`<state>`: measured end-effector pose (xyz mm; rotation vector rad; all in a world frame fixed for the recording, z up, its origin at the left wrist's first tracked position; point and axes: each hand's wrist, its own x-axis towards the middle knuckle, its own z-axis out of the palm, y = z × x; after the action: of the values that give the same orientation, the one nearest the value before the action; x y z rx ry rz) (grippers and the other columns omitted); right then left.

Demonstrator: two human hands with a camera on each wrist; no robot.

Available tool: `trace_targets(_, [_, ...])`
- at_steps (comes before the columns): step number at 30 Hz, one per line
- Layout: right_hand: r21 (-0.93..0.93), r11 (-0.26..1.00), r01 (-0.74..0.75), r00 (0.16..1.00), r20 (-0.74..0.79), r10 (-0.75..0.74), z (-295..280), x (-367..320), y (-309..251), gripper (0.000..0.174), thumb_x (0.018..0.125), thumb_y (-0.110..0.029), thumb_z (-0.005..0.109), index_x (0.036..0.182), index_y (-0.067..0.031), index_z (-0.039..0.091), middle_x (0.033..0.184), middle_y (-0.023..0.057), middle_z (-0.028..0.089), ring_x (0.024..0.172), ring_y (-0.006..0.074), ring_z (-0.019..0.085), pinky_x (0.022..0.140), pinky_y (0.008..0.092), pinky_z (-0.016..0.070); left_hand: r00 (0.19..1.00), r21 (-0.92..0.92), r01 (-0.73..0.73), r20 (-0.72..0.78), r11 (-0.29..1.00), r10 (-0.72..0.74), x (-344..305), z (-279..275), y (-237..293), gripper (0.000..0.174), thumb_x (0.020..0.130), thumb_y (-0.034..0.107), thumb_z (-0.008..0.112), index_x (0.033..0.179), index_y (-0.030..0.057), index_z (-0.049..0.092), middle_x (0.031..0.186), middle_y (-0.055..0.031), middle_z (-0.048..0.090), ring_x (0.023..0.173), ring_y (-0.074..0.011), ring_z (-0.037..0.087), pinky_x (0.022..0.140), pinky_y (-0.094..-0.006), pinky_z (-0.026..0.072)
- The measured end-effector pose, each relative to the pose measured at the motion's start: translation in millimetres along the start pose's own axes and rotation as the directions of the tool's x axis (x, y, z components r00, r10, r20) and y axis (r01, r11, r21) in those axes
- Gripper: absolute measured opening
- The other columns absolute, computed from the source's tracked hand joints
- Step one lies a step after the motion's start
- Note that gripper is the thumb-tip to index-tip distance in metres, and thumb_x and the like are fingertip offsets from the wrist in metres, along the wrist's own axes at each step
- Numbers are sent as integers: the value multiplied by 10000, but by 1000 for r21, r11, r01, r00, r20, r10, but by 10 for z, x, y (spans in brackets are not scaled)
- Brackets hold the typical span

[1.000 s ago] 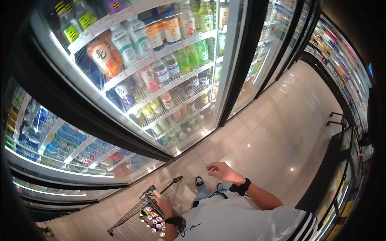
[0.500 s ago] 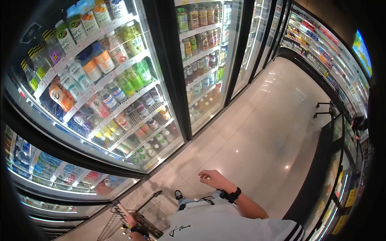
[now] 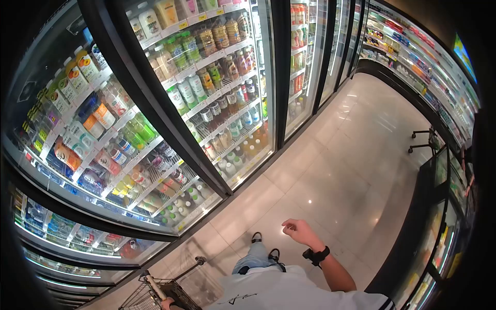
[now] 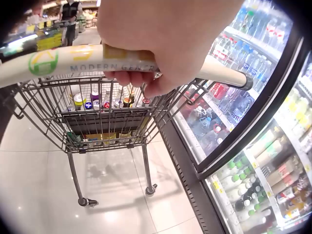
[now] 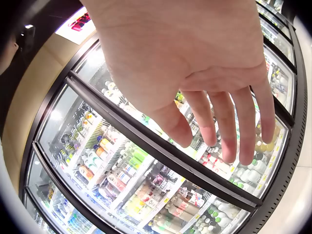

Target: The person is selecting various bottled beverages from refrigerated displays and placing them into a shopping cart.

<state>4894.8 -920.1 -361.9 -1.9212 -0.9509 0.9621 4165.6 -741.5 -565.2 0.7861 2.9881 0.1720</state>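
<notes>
In the left wrist view my left hand grips the cream handle of a wire shopping cart, fingers curled around the bar. Through the wire, several bottles and cans show inside the basket. Only a bit of this hand shows at the bottom edge of the head view, where the cart stands low on the left. My right hand is held out in front of the body, holding nothing. Its fingers hang loosely extended and spread in the right wrist view, with glass cooler doors behind them.
Tall glass-door coolers full of bottled drinks line the left. Pale tiled floor runs ahead to open shelves at the far end. A low dark-sided display case borders the right. A person stands beyond the cart.
The head view has shifted along the aisle, so more cooler doors show on the left. The left hand and cart sit lower in view. My right hand stays held out, still holding nothing.
</notes>
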Motion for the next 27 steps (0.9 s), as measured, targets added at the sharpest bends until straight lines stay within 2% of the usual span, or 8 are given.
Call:
trace_targets(3, [22,999,-25,1000,16,24,-40,294,63,250,880,-151,669,1094,-23,690,874,112,719,800,199,694,741,321,543,1000,3,5,-6,1000,-5,-323,77,202,328,720,210,661,923,-48,670,866,-247,687,854,-431,672,785,-512,542])
trace_targets(5, [34,989,146,987,63,-148,-62,533,162,250,883,-134,660,1103,-19,685,877,106,722,804,190,695,744,318,543,1000,14,6,6,1000,-6,-629,201,342,328,720,210,662,922,-48,670,866,-246,686,853,-431,672,783,-512,543])
trace_targets(6, [48,990,133,986,92,-137,-108,654,142,276,848,-166,664,1089,-32,687,881,165,719,823,286,713,761,362,550,1000,20,6,12,1000,-6,-780,266,424,327,720,210,662,921,-48,670,865,-246,686,852,-430,672,783,-512,543])
trace_targets(9, [25,981,191,972,138,-192,-321,1047,135,277,851,-170,667,1090,-31,682,875,165,717,824,290,714,759,373,549,999,38,-10,36,999,9,-1178,503,770,326,719,210,663,920,-47,670,864,-245,686,850,-429,673,781,-511,543])
trace_targets(15, [-124,986,116,982,164,-95,-1046,1813,-87,277,865,-173,654,1088,-10,673,893,161,725,832,295,709,774,379,554,995,53,-44,87,998,39,-1914,791,1684,324,718,211,664,917,-46,670,862,-242,685,847,-427,673,777,-511,543])
trace_targets(16, [-110,992,69,982,180,-48,-1113,1978,-94,279,869,-164,647,1097,-5,670,897,151,730,843,275,712,791,372,558,996,50,-41,81,998,37,-1958,781,1827,324,718,211,665,916,-46,670,862,-242,685,847,-427,673,777,-511,543])
trace_targets(22, [-228,962,152,974,200,-107,-1484,2863,-482,281,864,-159,643,1099,-6,667,914,165,727,847,293,710,791,375,552,998,68,-63,25,996,61,-2122,610,2439,322,717,211,666,913,-44,670,860,-240,685,844,-424,673,773,-511,544])
trace_targets(27, [-80,973,215,946,266,-187,-1523,3346,-475,306,851,-193,647,1095,-8,664,951,192,719,893,350,692,810,408,541,989,94,-124,-64,988,130,-2026,270,2955,320,716,211,668,911,-43,669,858,-238,684,841,-422,673,770,-511,544])
